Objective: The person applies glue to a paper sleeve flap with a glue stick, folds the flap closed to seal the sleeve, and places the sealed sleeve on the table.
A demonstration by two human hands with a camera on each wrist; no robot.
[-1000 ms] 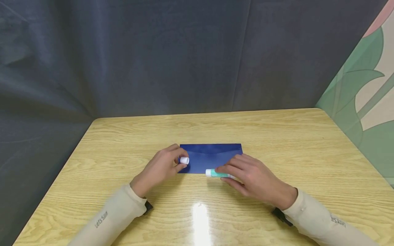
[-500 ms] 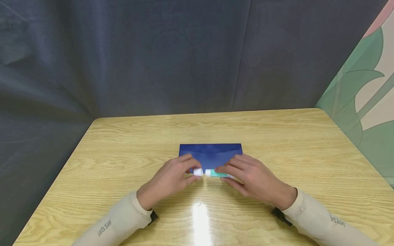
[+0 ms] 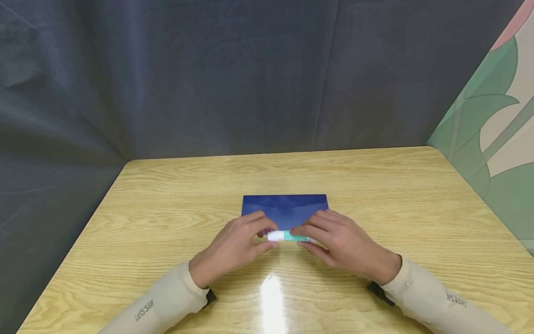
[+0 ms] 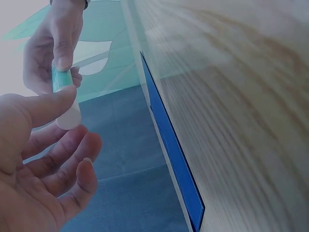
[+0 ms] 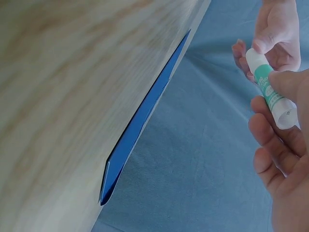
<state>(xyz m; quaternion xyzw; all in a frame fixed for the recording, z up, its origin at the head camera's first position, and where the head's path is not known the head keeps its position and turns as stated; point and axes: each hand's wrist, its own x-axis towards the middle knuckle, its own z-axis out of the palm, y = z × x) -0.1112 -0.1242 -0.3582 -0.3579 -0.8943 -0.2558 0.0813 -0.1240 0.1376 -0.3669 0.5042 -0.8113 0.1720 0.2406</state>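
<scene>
A white and teal glue stick [image 5: 265,79] is held level between both hands, over the near edge of a blue envelope [image 3: 285,206]. My left hand [image 3: 238,241] pinches its white cap [image 4: 70,116] between thumb and fingers, and the cap sits on the end of the tube. My right hand [image 3: 340,236] grips the teal-labelled body [image 3: 293,236] with thumb and fingertips. In the right wrist view the white base of the stick points toward the camera. The envelope lies flat with its flap side up, its lower edge partly hidden by the hands.
The hands are above a light wood-grain table [image 3: 179,185]. Behind it and along the left hangs a dark cloth [image 3: 225,79]. A green and pink leaf-patterned panel [image 3: 496,120] stands at the right. Light glares off the table near the front.
My left hand has brought the cap right and toward the near side, onto the glue stick's end; the gap between them has closed. My right hand has stayed almost still.
</scene>
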